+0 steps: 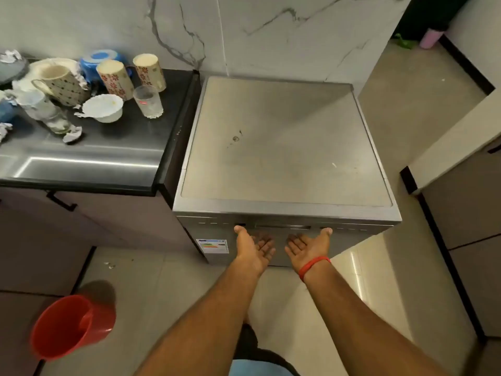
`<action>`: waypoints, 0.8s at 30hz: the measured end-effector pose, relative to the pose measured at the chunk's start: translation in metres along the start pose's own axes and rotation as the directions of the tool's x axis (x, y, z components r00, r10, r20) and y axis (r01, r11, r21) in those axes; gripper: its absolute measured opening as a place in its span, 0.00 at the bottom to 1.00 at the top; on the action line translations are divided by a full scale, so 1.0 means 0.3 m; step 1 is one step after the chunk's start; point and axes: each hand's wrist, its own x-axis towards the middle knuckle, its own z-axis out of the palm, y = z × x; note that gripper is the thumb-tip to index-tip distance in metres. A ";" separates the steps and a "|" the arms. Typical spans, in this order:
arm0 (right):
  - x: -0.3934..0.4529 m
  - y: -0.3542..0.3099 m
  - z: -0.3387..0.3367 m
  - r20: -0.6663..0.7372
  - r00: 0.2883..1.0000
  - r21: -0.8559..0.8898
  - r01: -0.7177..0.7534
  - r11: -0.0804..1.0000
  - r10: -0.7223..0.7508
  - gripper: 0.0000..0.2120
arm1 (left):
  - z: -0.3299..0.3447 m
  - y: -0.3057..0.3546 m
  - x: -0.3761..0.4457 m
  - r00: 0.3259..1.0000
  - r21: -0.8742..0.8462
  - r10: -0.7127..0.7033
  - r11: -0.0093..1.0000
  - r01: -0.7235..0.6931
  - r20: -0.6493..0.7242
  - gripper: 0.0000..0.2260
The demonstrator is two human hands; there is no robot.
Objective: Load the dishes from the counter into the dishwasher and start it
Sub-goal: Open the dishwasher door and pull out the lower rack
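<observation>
A grey steel dishwasher (284,142) stands right of the black counter (113,147), its door closed. Both my hands reach to its front, palms up, just under the handle slot (283,227). My left hand (253,246) and my right hand (307,246) have fingers spread and hold nothing; thumbs touch the control strip. Dishes crowd the counter's far left: three patterned mugs (115,78), a white bowl (103,107), a clear glass (148,101), plates (47,65) and a blue container (101,59).
A red bucket (71,325) lies tipped on the tiled floor at lower left. Cabinets line the right side (466,213). Crumpled foil bits (72,137) lie among the dishes. A marble wall rises behind the dishwasher.
</observation>
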 end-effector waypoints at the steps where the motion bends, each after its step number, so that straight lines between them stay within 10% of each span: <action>1: 0.021 -0.002 0.012 -0.016 1.000 0.036 0.003 0.999 -0.002 0.44 | 0.013 0.007 0.026 1.000 -0.038 -0.013 0.999 0.013 0.003 0.33; 9: 0.122 -0.031 0.096 -0.076 0.995 0.272 0.079 0.959 -0.061 0.42 | 0.115 0.042 0.146 0.999 -0.400 -0.040 0.915 0.047 0.026 0.30; 24: 0.120 -0.014 0.092 -0.024 1.000 0.286 0.011 0.958 -0.004 0.40 | 0.097 0.024 0.178 0.998 -0.391 0.053 0.919 -0.041 0.020 0.32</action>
